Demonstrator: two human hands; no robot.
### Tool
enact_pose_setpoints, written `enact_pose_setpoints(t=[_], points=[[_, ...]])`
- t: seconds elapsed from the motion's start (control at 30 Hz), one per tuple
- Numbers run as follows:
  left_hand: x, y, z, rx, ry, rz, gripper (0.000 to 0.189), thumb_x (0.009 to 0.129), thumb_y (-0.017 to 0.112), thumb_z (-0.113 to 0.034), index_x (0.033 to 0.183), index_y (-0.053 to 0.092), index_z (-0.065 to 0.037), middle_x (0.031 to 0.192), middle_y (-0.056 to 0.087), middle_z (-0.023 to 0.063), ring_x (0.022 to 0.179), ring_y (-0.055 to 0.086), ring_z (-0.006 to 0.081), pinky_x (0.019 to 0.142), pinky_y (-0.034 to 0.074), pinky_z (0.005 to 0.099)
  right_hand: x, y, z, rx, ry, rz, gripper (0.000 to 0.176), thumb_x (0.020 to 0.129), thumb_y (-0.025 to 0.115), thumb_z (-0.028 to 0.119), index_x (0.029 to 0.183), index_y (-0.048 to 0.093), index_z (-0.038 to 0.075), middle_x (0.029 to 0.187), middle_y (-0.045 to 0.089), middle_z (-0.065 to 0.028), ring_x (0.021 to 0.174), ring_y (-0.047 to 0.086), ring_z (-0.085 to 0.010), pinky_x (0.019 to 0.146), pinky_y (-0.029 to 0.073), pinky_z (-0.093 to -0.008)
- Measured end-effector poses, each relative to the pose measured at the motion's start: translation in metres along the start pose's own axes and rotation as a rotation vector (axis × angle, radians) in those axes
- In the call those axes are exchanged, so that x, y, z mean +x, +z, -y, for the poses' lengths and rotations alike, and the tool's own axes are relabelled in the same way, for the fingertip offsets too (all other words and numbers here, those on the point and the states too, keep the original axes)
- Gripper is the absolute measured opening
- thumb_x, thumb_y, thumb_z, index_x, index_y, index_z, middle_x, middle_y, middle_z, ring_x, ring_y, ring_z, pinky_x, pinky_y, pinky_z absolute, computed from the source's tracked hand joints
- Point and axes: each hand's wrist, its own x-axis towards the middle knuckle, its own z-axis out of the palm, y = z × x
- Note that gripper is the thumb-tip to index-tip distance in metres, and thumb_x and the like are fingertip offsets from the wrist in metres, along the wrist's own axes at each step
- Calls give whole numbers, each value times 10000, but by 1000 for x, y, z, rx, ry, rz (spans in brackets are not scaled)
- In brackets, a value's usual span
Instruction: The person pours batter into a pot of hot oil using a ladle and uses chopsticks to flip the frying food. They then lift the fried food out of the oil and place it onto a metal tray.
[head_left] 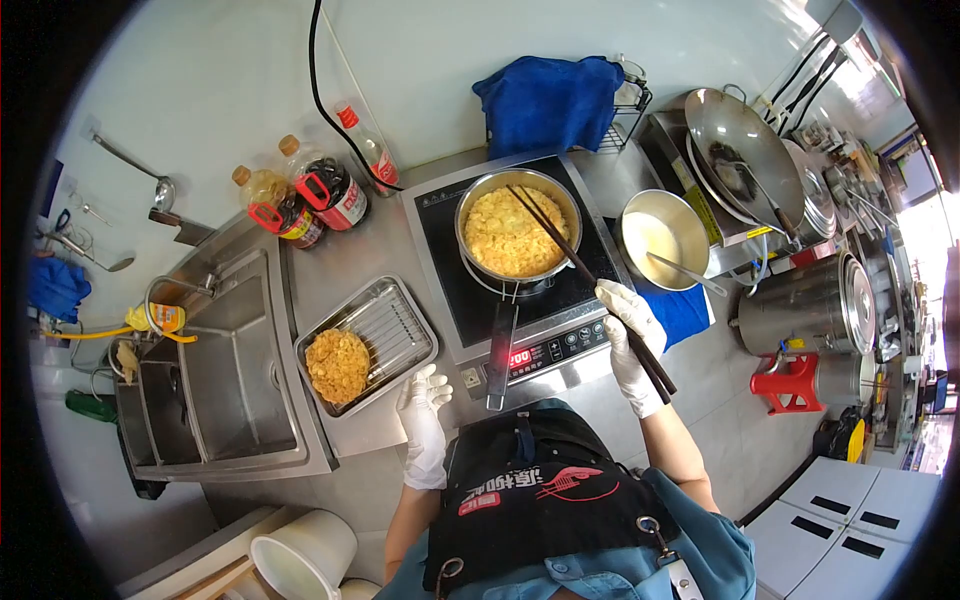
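Note:
My right hand (634,335), in a white glove, grips a pair of long dark chopsticks (575,258). Their tips reach into a steel saucepan (462,236) on the induction cooker (450,268). A golden, crumbly-looking round of food (512,240) fills most of the saucepan. The saucepan's handle (503,345) points toward me, with neither hand on it. Also gloved, my left hand (423,420) is held open beside a metal tray (425,325) with a wire rack. A browned fried cake (337,367) lies at the tray's left end.
Right of the cooker stands a pot (632,205) of pale liquid with a spoon in it. A large wok (725,115) sits further right. Sauce bottles (335,195) line the wall, and a sink (240,370) is at left. Blue cloth (550,100) hangs behind.

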Motion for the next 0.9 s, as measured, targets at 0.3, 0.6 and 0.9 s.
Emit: enact_pose_setpoints(t=[0.3,0.6,0.9], points=[[1,3,2,12,2,13,333,940,475,-245,1079,560,45,810,614,97,657,587,142,613,480,242,2,7,3,3,38,177,281,811,636,128,1077,630,40,1091,608,-139,992,590,-243,873,451,-294],[1,1,6,13,9,13,338,940,475,-249,1085,557,45,813,612,96,659,586,141,614,480,242,-3,7,-4,-6,68,231,283,835,616,166,1093,622,52,1110,599,-140,1007,582,-254,884,444,-300],[1,5,5,10,-10,-2,319,935,483,-239,1072,567,37,811,616,94,662,590,145,616,481,246,-3,7,-4,19,73,212,278,831,620,159,1091,625,57,1108,600,-137,1002,584,-248,882,446,-296]])
